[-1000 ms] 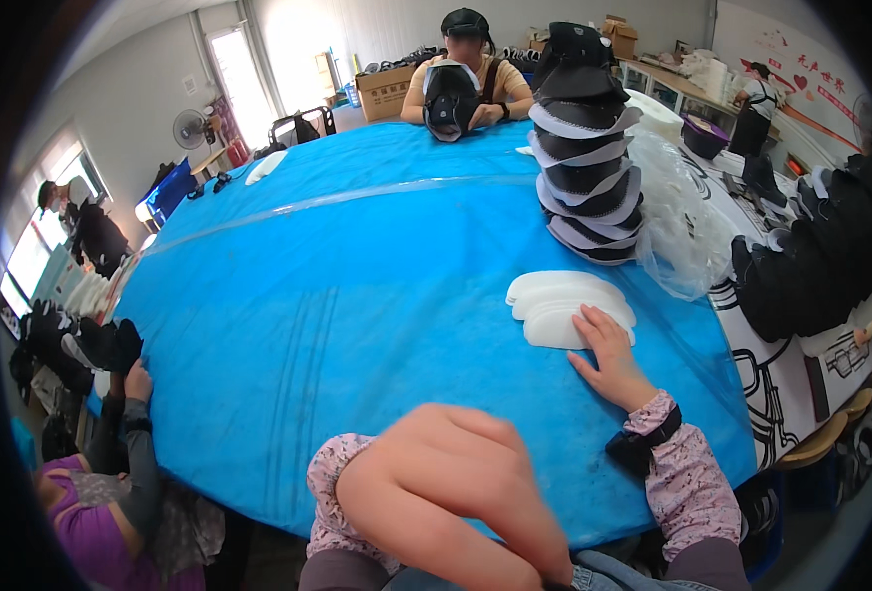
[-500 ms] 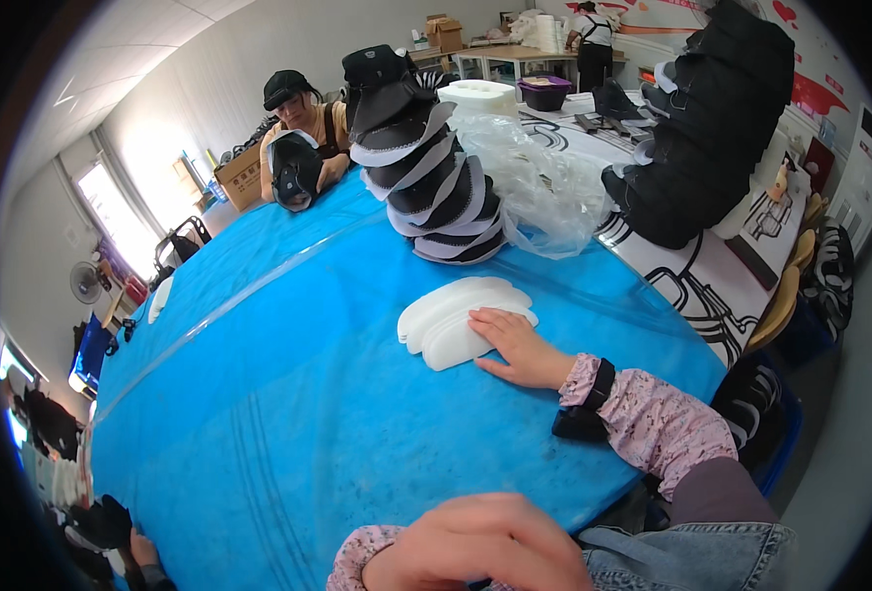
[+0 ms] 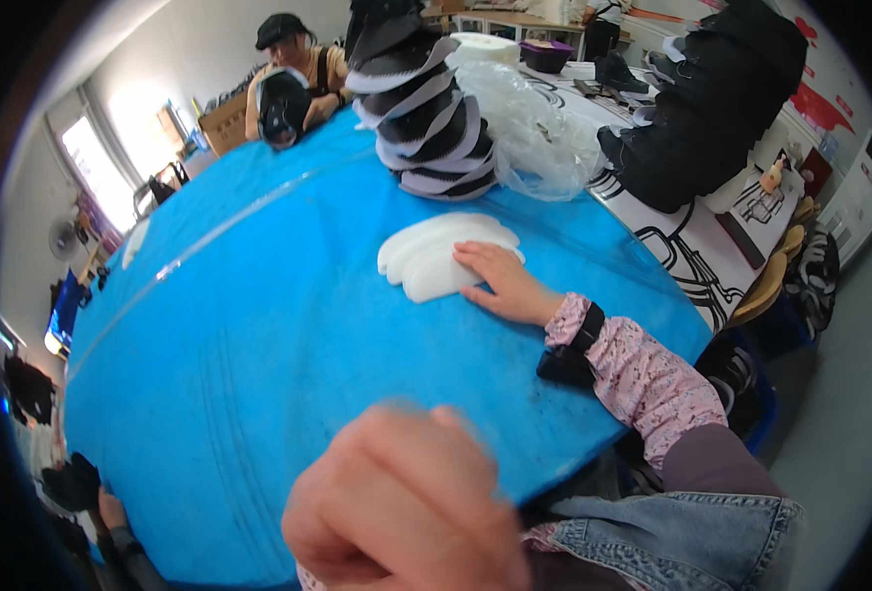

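Note:
Several thin white curved pieces (image 3: 426, 258), fanned out and overlapping, lie on the blue table cover (image 3: 259, 325); their material I cannot tell. My right hand (image 3: 503, 284) rests palm down on their right end, fingers stretched out, not gripping. Close to the camera, my left hand (image 3: 402, 497) is raised over the table's near edge. Its fingers look bent in, but they are smeared by motion and partly hidden, so whether it holds anything does not show. Beyond the white pieces stands a tall stack of black caps with grey-white edges (image 3: 436, 128).
A clear plastic bag (image 3: 544, 138) lies beside the stack. At the right, a big pile of black caps (image 3: 702, 118) stands on a patterned white table (image 3: 677, 256). Across the table a co-worker (image 3: 298, 84) handles a black cap. Another person's hand (image 3: 111, 509) is at the lower left.
My left hand has risen and moved left, nearer the camera. The view has tilted down, so the table sits higher in it. My right hand stays on the white pieces.

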`<state>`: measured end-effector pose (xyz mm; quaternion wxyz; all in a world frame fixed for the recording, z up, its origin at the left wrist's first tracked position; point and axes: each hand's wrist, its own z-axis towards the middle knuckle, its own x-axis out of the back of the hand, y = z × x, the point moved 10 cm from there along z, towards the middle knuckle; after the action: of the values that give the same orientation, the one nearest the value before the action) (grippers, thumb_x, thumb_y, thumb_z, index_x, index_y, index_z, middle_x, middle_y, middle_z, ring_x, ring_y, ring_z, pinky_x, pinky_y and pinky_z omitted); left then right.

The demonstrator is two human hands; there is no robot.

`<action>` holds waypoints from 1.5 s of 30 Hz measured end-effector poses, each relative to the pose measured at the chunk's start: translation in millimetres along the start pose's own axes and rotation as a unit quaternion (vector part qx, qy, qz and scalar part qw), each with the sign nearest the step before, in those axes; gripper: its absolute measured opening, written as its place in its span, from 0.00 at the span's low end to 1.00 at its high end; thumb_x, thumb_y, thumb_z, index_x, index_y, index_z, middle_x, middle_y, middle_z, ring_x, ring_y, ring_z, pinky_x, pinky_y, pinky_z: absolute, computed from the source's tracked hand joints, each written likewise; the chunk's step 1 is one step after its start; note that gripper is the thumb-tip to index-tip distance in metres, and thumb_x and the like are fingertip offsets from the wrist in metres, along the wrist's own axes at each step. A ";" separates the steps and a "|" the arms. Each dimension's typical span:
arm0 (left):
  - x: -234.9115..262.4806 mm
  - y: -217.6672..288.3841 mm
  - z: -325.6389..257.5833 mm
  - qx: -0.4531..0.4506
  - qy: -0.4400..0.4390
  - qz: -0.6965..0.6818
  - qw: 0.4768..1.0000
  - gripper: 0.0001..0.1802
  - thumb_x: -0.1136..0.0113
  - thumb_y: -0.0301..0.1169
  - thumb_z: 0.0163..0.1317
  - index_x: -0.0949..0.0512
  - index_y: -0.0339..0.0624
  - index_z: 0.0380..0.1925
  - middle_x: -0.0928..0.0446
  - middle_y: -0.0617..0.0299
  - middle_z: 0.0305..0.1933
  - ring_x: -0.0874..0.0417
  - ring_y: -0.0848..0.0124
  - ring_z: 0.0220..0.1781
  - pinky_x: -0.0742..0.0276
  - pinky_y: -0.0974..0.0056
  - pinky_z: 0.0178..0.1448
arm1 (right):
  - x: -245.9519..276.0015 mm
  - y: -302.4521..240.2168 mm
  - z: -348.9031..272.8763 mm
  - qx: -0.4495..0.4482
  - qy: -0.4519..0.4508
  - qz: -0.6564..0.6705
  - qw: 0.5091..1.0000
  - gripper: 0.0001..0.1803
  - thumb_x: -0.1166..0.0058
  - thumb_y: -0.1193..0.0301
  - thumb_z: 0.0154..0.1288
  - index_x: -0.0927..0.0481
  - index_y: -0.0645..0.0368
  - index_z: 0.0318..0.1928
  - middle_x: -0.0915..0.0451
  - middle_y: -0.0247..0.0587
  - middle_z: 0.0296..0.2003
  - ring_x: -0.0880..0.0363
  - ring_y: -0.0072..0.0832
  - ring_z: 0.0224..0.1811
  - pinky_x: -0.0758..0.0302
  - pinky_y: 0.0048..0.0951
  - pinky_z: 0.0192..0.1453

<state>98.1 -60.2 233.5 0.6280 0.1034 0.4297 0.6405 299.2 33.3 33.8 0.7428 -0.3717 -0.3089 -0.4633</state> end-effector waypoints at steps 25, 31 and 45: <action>115.1 -83.7 -21.2 0.113 0.219 0.184 0.952 0.17 0.58 0.30 0.65 0.36 0.39 0.53 0.30 0.60 0.45 0.27 0.75 0.36 0.31 0.69 0.43 | 30.6 39.8 -13.6 -0.088 0.034 -0.072 0.993 0.40 0.39 0.48 0.46 0.33 0.63 0.54 0.37 0.53 0.56 0.40 0.46 0.59 0.43 0.41 0.63; 189.0 -142.7 -83.5 0.216 0.301 0.179 0.911 0.19 0.55 0.31 0.64 0.37 0.40 0.54 0.31 0.61 0.45 0.26 0.76 0.36 0.30 0.72 0.44 | 29.4 32.1 -3.8 -0.093 0.026 -0.041 0.994 0.34 0.37 0.53 0.47 0.31 0.64 0.49 0.32 0.49 0.51 0.35 0.44 0.54 0.38 0.39 0.59; 197.4 -163.6 -91.3 0.285 0.261 0.061 0.920 0.20 0.57 0.30 0.66 0.39 0.35 0.56 0.31 0.57 0.46 0.26 0.73 0.41 0.29 0.69 0.49 | 65.7 -7.2 3.2 0.009 0.159 0.098 0.982 0.11 0.41 0.68 0.53 0.25 0.61 0.33 0.25 0.47 0.31 0.26 0.44 0.34 0.29 0.36 0.36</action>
<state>116.3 51.9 -13.8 0.3971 0.1335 0.7354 0.5325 317.2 3.7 90.1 0.8276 -0.3146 -0.1530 -0.4391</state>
